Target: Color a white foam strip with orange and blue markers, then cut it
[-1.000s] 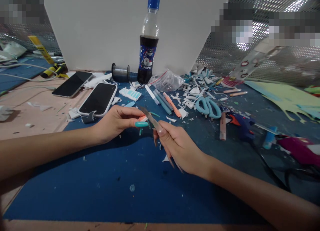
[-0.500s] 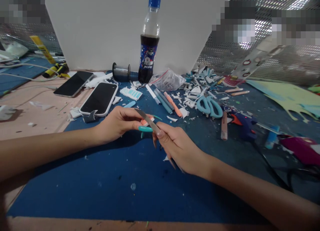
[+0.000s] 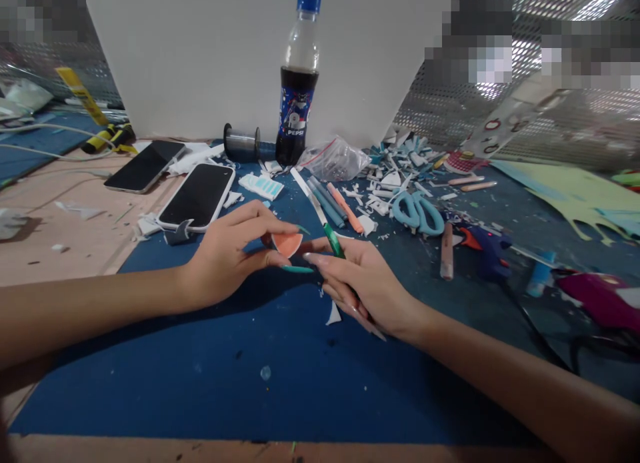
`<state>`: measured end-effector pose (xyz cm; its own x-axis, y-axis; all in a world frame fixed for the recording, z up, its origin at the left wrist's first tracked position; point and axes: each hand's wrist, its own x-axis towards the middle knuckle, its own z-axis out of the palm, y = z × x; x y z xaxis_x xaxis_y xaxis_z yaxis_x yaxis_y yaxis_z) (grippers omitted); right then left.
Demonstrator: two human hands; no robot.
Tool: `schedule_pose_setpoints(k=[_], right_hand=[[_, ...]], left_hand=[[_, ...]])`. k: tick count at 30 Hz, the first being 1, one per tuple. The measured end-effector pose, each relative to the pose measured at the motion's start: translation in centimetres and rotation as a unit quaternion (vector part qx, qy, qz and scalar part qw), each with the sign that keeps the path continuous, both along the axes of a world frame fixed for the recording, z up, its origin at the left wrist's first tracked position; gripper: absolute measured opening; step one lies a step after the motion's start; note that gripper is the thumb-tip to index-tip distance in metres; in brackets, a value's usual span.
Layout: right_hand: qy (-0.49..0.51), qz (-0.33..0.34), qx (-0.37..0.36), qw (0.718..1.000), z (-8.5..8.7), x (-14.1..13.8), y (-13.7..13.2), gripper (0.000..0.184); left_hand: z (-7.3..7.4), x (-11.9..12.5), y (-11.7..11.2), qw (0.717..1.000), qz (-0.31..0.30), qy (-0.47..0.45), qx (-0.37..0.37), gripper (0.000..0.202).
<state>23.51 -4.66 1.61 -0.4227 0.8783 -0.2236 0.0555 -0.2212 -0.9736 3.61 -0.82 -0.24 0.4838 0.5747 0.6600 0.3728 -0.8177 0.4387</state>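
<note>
My left hand (image 3: 227,253) pinches a small orange foam piece (image 3: 288,243) between thumb and fingers, just above the blue mat (image 3: 210,376). My right hand (image 3: 363,283) is closed round a green-handled craft knife (image 3: 327,226) whose blade points up and away from me, right beside the orange piece. The two hands nearly touch at their fingertips. A white scrap (image 3: 333,314) lies on the mat under my right hand.
A cola bottle (image 3: 299,83) stands at the back by a white board (image 3: 200,56). Two phones (image 3: 199,196) lie at the left. Markers (image 3: 330,203), teal scissors (image 3: 417,214), a glue gun (image 3: 487,246), foam scraps (image 3: 395,176) and a plastic bag (image 3: 333,161) crowd the right.
My right hand has turned the knife upright, so its green handle now shows. My left hand has rotated the orange piece, whose flat face now points toward me.
</note>
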Motion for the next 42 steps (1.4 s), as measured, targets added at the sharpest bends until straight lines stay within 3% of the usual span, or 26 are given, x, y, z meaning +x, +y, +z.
schedule_pose_setpoints(k=[8,22,28,38,42], right_hand=[[0.009,-0.014,0.014,1.000,-0.3,0.1,-0.1,0.034],[-0.093,-0.023,0.086,0.992,0.8,-0.6,-0.4,0.021],[-0.005,-0.022,0.024,0.999,-0.2,-0.1,-0.1,0.026],[0.085,-0.029,-0.034,0.995,-1.2,0.6,0.9,0.030],[0.089,-0.028,-0.054,0.994,-0.8,0.3,0.5,0.033]], left_hand=[[0.0,0.1,-0.4,0.998,0.046,0.034,0.006,0.021],[0.0,0.1,-0.4,0.998,0.038,0.054,0.025,0.021],[-0.3,-0.1,0.2,0.997,-0.005,0.069,-0.022,0.024],[-0.4,0.3,0.3,0.996,-0.014,0.059,-0.070,0.057],[-0.4,0.2,0.2,0.995,0.013,0.003,-0.098,0.038]])
